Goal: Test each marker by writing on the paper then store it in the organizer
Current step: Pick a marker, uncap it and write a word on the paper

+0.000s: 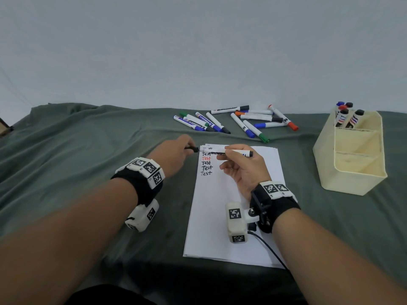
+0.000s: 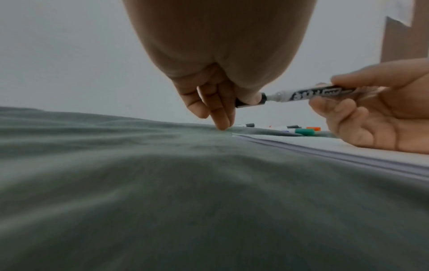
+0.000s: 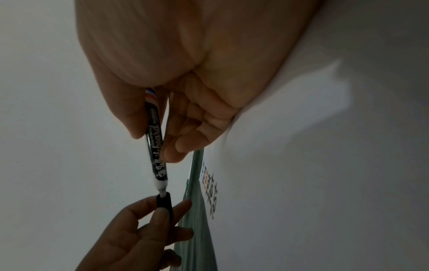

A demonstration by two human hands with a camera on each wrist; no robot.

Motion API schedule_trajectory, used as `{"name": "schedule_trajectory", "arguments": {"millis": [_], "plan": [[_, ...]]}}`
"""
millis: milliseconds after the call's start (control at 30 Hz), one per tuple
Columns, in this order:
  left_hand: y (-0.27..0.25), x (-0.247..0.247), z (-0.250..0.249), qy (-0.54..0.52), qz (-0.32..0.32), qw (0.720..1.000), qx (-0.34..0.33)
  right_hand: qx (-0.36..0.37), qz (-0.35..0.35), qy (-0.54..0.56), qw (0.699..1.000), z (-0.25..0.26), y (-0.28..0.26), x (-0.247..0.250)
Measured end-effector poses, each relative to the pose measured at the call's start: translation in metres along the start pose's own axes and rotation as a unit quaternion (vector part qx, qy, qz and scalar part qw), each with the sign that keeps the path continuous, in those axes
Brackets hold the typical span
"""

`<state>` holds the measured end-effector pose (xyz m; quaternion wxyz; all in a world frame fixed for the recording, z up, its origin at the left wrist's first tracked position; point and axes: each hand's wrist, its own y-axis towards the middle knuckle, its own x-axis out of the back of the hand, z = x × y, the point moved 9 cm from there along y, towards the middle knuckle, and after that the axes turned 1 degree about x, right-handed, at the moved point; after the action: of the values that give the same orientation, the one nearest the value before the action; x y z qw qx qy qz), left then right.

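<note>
A person sits at a counter (image 1: 66,150) draped in grey-green cloth, both hands raised just above the top edge of a stack of white paper (image 1: 220,216). The right hand (image 1: 242,168) holds a whiteboard marker (image 1: 231,150) level, its barrel pinched between thumb and curled fingers, tip pointing left. The left hand (image 1: 174,155) pinches the marker's black cap (image 1: 193,149) between thumb and fingertips, right at the tip. The two are lined up end to end, probably so the cap can slide straight along the barrel; whether it is coming off or going on cannot be told.

The word "Test" is handwritten five times in a column at the top left of the paper, one in red, the rest black. The marker's label reads roughly "whiteboard" in script; the brand is not legible.

Beyond the paper lies a loose pile of markers (image 1: 237,122) with black, blue, green and orange-red caps, apparently awaiting testing. To the right stands a cream tiered organizer (image 1: 352,172), its rear compartment holding several markers upright, apparently already tested.
</note>
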<state>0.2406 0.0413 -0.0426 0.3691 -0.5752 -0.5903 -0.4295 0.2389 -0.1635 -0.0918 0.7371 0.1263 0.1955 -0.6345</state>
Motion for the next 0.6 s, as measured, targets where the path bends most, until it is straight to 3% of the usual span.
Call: {"name": "schedule_trajectory", "arguments": {"millis": [167, 600], "plan": [[-0.003, -0.01, -0.023, -0.017, 0.02, 0.998, -0.053, -0.001, 0.0, 0.0, 1.0, 0.001, -0.001, -0.001], [-0.003, -0.013, -0.025, 0.007, 0.005, 0.996, -0.087, 0.002, 0.004, -0.008, 1.0, -0.001, 0.001, -0.001]]}}
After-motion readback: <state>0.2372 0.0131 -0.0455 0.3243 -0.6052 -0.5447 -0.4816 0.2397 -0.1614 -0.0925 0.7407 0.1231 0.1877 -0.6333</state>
